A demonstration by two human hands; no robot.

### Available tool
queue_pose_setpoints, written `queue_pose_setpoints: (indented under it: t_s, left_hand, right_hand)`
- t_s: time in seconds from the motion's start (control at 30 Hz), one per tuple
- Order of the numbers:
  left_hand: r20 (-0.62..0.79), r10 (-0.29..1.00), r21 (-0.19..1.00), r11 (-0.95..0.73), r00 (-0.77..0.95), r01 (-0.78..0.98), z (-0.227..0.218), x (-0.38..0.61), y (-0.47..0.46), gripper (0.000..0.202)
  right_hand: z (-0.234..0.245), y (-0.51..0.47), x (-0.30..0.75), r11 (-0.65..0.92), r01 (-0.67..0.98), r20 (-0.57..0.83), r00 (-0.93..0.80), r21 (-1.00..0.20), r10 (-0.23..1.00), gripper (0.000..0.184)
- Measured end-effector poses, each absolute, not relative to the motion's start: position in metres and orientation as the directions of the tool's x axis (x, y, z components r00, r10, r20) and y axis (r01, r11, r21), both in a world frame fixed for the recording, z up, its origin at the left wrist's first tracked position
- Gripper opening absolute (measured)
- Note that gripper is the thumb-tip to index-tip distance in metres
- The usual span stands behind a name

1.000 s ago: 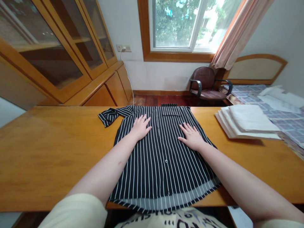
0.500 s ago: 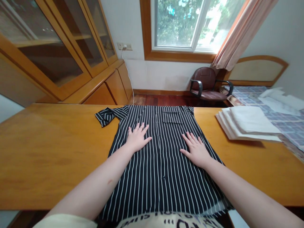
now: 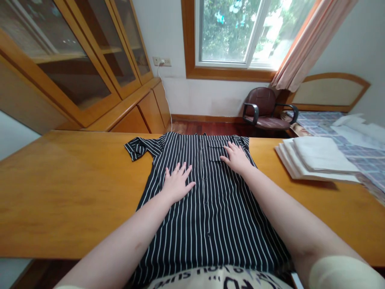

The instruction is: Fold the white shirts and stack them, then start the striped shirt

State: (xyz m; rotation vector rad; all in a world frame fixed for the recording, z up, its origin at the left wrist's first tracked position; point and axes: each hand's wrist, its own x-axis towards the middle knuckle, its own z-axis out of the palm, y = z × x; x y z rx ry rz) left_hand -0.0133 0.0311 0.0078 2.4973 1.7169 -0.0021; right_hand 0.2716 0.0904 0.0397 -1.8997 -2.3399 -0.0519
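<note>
A black button-front shirt (image 3: 210,208) with thin white vertical stripes lies flat, front up, in the middle of a honey-coloured wooden table (image 3: 66,192), its lower part running to the bottom of the frame against the person's cream printed top (image 3: 219,279). Both hands rest on it, open and palm down, gripping nothing. The left hand (image 3: 177,182) is spread on the shirt's left-hand side of the frame, just beside the button placket. The right hand (image 3: 236,157) lies higher up, fingers spread, touching the edge of the chest pocket (image 3: 217,150). A short sleeve (image 3: 140,147) sticks out onto the table at upper left of the shirt. To the right, a stack of folded white cloths (image 3: 315,160) sits on the table, well apart from the right hand. Beyond the table, a glass-fronted wooden cabinet (image 3: 75,60) fills the upper left, and a window (image 3: 228,36) with a pale pink curtain (image 3: 306,44) stands at top centre. A dark red office chair (image 3: 261,104) stands below the curtain, beside a bed with a blue checked cover (image 3: 361,164) at the right edge.
</note>
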Motion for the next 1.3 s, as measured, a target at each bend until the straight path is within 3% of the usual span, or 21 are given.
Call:
queue_pose_setpoints:
  t_s: [0.1, 0.23, 0.43, 0.53, 0.63, 0.73, 0.97, 1.3]
  left_hand:
    - [-0.081, 0.933, 0.091, -0.343, 0.350, 0.935, 0.006, -0.014, 0.024, 0.073]
    - [-0.122, 0.949, 0.077, -0.282, 0.290, 0.956, 0.007, -0.015, 0.016, 0.071]
    - [-0.357, 0.892, 0.056, -0.275, 0.276, 0.960, 0.044, -0.004, 0.037, 0.074]
    - [-0.285, 0.930, 0.042, -0.231, 0.234, 0.972, 0.059, 0.010, 0.064, 0.060]
    - [-0.035, 0.970, 0.027, -0.238, 0.239, 0.971, 0.054, 0.022, 0.091, 0.051]
    - [0.172, 0.946, -0.006, -0.277, 0.274, 0.961, 0.033, 0.020, 0.112, 0.059]
    - [0.018, 0.984, 0.061, -0.180, 0.179, 0.982, -0.004, -0.008, 0.125, 0.076]
    - [0.012, 0.991, 0.081, -0.132, 0.132, 0.988, -0.001, -0.006, 0.090, 0.075]
  right_hand:
    - [0.016, 0.114, 0.275, 0.173, 0.982, 0.033, -0.170, -0.078, 0.985, 0.073]
    - [-0.001, 0.108, 0.277, 0.151, 0.986, -0.001, -0.151, -0.074, 0.988, 0.073]
    - [-0.002, 0.081, 0.270, 0.101, 0.993, -0.014, -0.102, -0.053, 0.995, 0.073]
    - [-0.002, 0.069, 0.267, 0.083, 0.996, -0.009, -0.083, -0.046, 0.996, 0.072]
    - [-0.002, 0.059, 0.266, 0.056, 0.998, -0.013, -0.057, -0.041, 0.998, 0.071]
    - [-0.001, 0.053, 0.266, 0.031, 0.999, -0.030, -0.032, -0.041, 0.999, 0.072]
    - [-0.004, 0.051, 0.269, 0.000, 0.999, -0.025, -0.001, -0.046, 1.000, 0.073]
    - [-0.004, 0.036, 0.268, -0.036, 0.998, -0.032, 0.034, -0.052, 0.999, 0.070]
